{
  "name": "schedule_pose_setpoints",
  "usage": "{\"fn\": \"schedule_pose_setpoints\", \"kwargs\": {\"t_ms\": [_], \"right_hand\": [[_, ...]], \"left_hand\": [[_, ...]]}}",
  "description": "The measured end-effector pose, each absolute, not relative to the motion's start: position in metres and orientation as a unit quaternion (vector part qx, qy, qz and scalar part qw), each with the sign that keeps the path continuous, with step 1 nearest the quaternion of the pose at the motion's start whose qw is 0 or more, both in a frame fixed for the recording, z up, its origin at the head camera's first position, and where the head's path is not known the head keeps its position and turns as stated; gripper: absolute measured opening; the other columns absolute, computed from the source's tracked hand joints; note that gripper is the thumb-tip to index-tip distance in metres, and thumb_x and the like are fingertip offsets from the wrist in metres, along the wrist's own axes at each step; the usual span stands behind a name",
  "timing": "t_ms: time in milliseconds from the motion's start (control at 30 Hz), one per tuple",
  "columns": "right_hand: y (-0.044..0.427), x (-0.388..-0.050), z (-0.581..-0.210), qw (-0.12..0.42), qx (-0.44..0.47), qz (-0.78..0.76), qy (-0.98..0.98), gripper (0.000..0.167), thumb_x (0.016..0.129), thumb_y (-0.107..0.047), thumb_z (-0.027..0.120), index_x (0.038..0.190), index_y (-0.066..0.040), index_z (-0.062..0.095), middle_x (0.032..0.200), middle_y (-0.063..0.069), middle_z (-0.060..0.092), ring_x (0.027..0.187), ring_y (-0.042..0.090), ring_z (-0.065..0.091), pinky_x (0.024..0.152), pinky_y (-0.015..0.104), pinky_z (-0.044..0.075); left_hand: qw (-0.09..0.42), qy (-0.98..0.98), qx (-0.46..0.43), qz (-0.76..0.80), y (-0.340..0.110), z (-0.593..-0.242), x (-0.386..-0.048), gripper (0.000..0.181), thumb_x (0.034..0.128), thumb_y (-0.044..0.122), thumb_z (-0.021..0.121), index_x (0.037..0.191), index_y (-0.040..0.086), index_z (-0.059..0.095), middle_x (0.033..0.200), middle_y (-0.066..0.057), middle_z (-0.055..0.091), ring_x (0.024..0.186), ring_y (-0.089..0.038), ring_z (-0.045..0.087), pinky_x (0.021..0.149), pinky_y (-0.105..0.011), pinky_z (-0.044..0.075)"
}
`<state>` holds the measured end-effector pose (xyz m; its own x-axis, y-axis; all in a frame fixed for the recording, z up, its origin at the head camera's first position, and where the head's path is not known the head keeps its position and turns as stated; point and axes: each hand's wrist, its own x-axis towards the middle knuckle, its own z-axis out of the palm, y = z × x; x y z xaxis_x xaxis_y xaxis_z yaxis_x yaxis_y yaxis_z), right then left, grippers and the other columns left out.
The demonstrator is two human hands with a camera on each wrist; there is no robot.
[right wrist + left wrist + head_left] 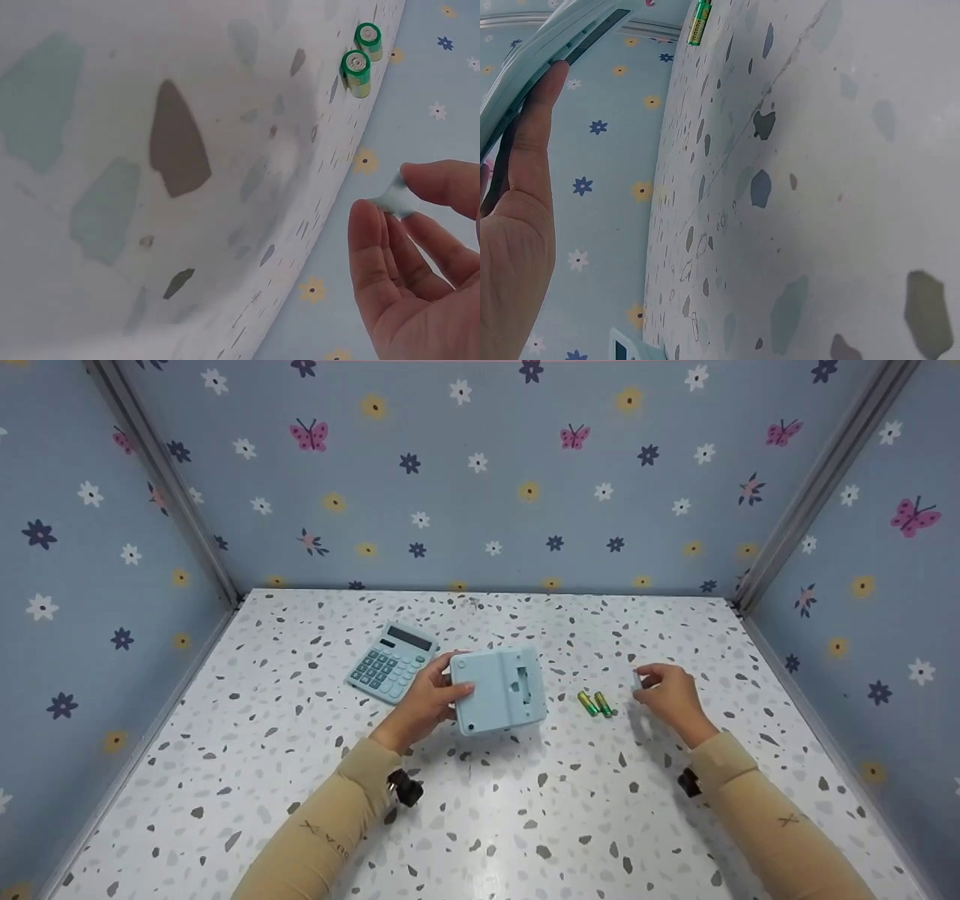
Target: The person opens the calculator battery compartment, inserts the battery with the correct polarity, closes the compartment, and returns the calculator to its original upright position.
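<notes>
My left hand (429,699) grips a light blue calculator (484,694), its back turned to the head camera and its thumb lying across that back. An uncovered battery slot (523,685) shows in the back; I see no battery in it. Off to the right, my right hand (673,697) pinches a small pale blue piece, which looks like a battery cover (395,199), between thumb and fingers. Two green-and-gold batteries (595,704) lie side by side on the table between the hands. In the left wrist view, the calculator (536,64) is seen edge-on.
A second light blue calculator (394,662) lies face up on the table, left of and behind my left hand. The speckled white table (480,810) is bounded by flower-patterned panels (480,510) at the back and both sides.
</notes>
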<state>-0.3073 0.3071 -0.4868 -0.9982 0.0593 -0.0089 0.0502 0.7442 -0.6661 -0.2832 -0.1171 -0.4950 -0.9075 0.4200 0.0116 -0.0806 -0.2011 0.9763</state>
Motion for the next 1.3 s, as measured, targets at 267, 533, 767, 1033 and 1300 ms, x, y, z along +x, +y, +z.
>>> {"fn": "schedule_pose_setpoints", "kwargs": {"t_ms": [267,533,767,1033,1300], "right_hand": [[0.314,-0.31,-0.489,-0.043,-0.06,0.351,-0.933,0.051,0.095,-0.005,0.074,0.144,0.007,0.063,0.13,0.029,0.068,0.106,0.031,0.067,0.089,0.04,0.058],[0.32,-0.312,-0.493,-0.074,-0.076,0.331,-0.938,0.049,0.096,-0.007,0.072,0.142,0.006,0.063,0.132,0.029,0.066,0.107,0.034,0.067,0.093,0.045,0.058],[0.322,-0.314,-0.495,-0.094,-0.084,0.317,-0.94,0.05,0.095,-0.008,0.072,0.141,0.008,0.063,0.131,0.03,0.066,0.097,0.029,0.068,0.083,0.037,0.058],[0.32,-0.316,-0.494,-0.114,-0.094,0.31,-0.939,0.05,0.095,-0.008,0.071,0.141,0.009,0.062,0.131,0.028,0.064,0.092,0.024,0.066,0.076,0.031,0.055],[0.32,-0.317,-0.495,-0.127,-0.109,0.302,-0.939,0.05,0.095,-0.009,0.073,0.14,0.011,0.062,0.129,0.028,0.065,0.096,0.026,0.066,0.08,0.034,0.056]], "left_hand": [[0.167,0.608,0.137,0.764,-0.116,-0.498,-0.285,0.062,0.1071,0.008,0.066,0.164,0.014,0.042,0.139,-0.01,0.07,0.114,-0.025,0.075,0.089,-0.047,0.068],[0.165,0.611,0.136,0.762,-0.118,-0.497,-0.283,0.062,0.1071,0.008,0.067,0.164,0.013,0.042,0.137,-0.01,0.07,0.111,-0.024,0.076,0.086,-0.044,0.068],[0.164,0.61,0.137,0.763,-0.118,-0.498,-0.283,0.06,0.1071,0.008,0.067,0.162,0.014,0.044,0.137,-0.01,0.069,0.113,-0.025,0.075,0.085,-0.044,0.068],[0.161,0.611,0.14,0.762,-0.119,-0.498,-0.283,0.06,0.1066,0.006,0.066,0.162,0.011,0.042,0.133,-0.01,0.07,0.109,-0.024,0.075,0.083,-0.043,0.068],[0.165,0.616,0.128,0.759,-0.12,-0.496,-0.283,0.065,0.1066,0.007,0.066,0.165,0.013,0.04,0.141,-0.013,0.068,0.113,-0.025,0.074,0.087,-0.045,0.068]]}}
